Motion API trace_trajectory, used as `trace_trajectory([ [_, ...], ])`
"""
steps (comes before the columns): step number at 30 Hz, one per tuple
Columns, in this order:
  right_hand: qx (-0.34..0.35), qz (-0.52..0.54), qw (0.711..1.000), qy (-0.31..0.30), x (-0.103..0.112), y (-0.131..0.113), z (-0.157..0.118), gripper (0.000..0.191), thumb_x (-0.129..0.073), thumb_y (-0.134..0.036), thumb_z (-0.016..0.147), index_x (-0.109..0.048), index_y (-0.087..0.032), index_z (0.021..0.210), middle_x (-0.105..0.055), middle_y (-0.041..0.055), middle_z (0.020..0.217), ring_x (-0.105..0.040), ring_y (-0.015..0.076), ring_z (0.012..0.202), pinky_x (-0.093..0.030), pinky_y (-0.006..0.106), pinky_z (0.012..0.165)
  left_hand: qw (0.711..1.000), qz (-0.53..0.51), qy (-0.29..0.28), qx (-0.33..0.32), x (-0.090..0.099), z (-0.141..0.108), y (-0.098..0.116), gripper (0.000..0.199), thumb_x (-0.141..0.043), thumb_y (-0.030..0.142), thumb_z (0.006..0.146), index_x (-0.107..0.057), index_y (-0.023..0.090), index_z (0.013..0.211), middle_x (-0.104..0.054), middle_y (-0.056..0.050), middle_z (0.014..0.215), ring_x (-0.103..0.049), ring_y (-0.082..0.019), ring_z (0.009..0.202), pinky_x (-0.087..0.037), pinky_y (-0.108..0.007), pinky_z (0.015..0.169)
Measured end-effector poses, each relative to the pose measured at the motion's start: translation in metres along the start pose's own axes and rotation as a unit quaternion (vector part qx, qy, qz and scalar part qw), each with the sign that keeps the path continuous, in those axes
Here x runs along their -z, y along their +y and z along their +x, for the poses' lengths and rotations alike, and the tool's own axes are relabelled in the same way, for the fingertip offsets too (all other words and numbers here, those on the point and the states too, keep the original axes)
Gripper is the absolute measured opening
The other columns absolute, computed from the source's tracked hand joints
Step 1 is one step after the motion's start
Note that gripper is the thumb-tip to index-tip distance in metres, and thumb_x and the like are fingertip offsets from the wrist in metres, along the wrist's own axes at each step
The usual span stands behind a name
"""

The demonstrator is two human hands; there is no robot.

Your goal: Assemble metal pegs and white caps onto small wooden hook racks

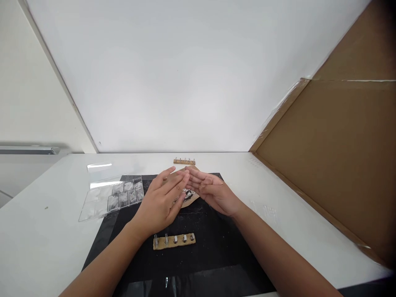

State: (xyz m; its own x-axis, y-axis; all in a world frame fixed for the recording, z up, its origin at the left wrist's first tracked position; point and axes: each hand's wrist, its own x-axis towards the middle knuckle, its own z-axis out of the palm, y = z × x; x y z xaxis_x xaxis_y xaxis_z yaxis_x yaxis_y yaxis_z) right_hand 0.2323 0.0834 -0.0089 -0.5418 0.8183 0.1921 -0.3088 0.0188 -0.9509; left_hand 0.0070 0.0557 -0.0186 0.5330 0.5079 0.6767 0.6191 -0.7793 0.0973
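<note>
My left hand [159,202] and my right hand [216,190] meet at the fingertips above the middle of the black mat. Both have their fingers stretched out, and nothing shows between them. Partly hidden beneath them lies a brown piece of cardboard [194,199] with dark and whitish bits on it. Nearer to me, a tan strip [170,246] rests on the mat. Several small upright pieces stand along it in a row, the left ones clear and the others whitish on top.
A clear compartment box [108,194] with several clear and whitish plastic pieces overlaps the left edge of the black mat [213,255]. Another tan strip [185,162] with small upright pieces lies farther back on the white table [58,210]. A brown cardboard wall [346,156] stands at right.
</note>
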Motion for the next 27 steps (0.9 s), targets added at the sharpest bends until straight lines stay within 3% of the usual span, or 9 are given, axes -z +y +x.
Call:
trace_trajectory([
  [4,-0.036,0.066,0.997,-0.035,-0.007,-0.010,-0.002,0.065,-0.056,-0.023,0.076,-0.067,-0.021,0.140,-0.063,0.0091,0.153,-0.054,0.0301,0.147,-0.033,0.055,0.130,0.997,0.060,-0.053,-0.015,0.001,0.000,0.003,0.055,-0.053,0.026,0.106,-0.047,0.017,0.159,-0.050,-0.007,0.165,-0.026,-0.038,0.162,-0.044,-0.057,0.119],
  [7,-0.052,0.110,0.992,-0.035,-0.008,-0.017,-0.003,0.065,-0.049,-0.034,0.077,-0.067,-0.017,0.138,-0.065,0.0128,0.150,-0.054,0.0321,0.147,-0.036,0.056,0.128,0.992,0.110,-0.066,-0.016,0.004,0.003,0.004,0.052,-0.049,0.027,0.107,-0.049,0.018,0.158,-0.048,-0.005,0.166,-0.028,-0.039,0.161,-0.046,-0.056,0.113],
  [10,-0.057,0.144,0.987,-0.052,-0.009,-0.021,-0.005,0.070,-0.046,-0.042,0.082,-0.063,-0.014,0.143,-0.062,0.0139,0.153,-0.052,0.0315,0.149,-0.028,0.054,0.131,0.989,0.136,-0.061,-0.007,0.008,0.004,0.002,0.050,-0.048,0.028,0.108,-0.051,0.017,0.156,-0.045,-0.005,0.168,-0.028,-0.038,0.162,-0.047,-0.053,0.110],
  [16,-0.075,0.125,0.986,-0.084,-0.004,-0.025,-0.008,0.070,-0.034,-0.060,0.097,-0.064,-0.018,0.145,-0.061,0.0116,0.155,-0.049,0.0330,0.151,-0.027,0.055,0.131,0.989,0.142,-0.034,0.035,0.005,-0.003,-0.013,0.048,-0.053,0.028,0.107,-0.053,0.015,0.153,-0.067,-0.012,0.149,-0.037,-0.039,0.157,-0.051,-0.052,0.106],
  [18,-0.051,0.070,0.994,-0.065,0.001,-0.020,-0.007,0.063,-0.036,-0.060,0.102,-0.065,-0.024,0.145,-0.062,0.0089,0.154,-0.051,0.0323,0.150,-0.033,0.056,0.127,0.991,0.127,-0.012,0.044,0.001,-0.008,-0.019,0.041,-0.054,0.020,0.106,-0.059,0.017,0.146,-0.076,-0.011,0.133,-0.046,-0.037,0.151,-0.052,-0.052,0.107],
  [21,0.023,-0.132,0.990,0.045,0.009,-0.006,-0.003,0.044,-0.052,-0.058,0.104,-0.076,-0.030,0.129,-0.073,0.0072,0.138,-0.066,0.0296,0.132,-0.049,0.049,0.113,0.993,0.104,0.012,0.062,-0.004,-0.012,-0.028,0.043,-0.051,0.009,0.103,-0.059,0.020,0.145,-0.082,-0.009,0.111,-0.059,-0.034,0.137,-0.055,-0.052,0.104],
  [24,0.109,-0.387,0.906,0.134,0.016,0.007,0.001,0.034,-0.069,-0.059,0.098,-0.083,-0.028,0.093,-0.080,0.0062,0.101,-0.073,0.0260,0.097,-0.056,0.042,0.093,0.992,0.091,0.021,0.083,-0.004,-0.013,-0.033,0.064,-0.044,-0.001,0.098,-0.043,0.021,0.159,-0.080,-0.012,0.117,-0.059,-0.033,0.133,-0.056,-0.054,0.104],
  [27,0.139,-0.480,0.852,0.158,0.018,0.011,0.003,0.034,-0.070,-0.057,0.098,-0.082,-0.030,0.082,-0.078,0.0046,0.086,-0.067,0.0261,0.088,-0.050,0.046,0.094,0.992,0.076,0.020,0.096,-0.002,-0.012,-0.033,0.088,-0.035,-0.011,0.089,-0.020,0.021,0.169,-0.063,-0.017,0.146,-0.047,-0.033,0.145,-0.050,-0.055,0.115],
])
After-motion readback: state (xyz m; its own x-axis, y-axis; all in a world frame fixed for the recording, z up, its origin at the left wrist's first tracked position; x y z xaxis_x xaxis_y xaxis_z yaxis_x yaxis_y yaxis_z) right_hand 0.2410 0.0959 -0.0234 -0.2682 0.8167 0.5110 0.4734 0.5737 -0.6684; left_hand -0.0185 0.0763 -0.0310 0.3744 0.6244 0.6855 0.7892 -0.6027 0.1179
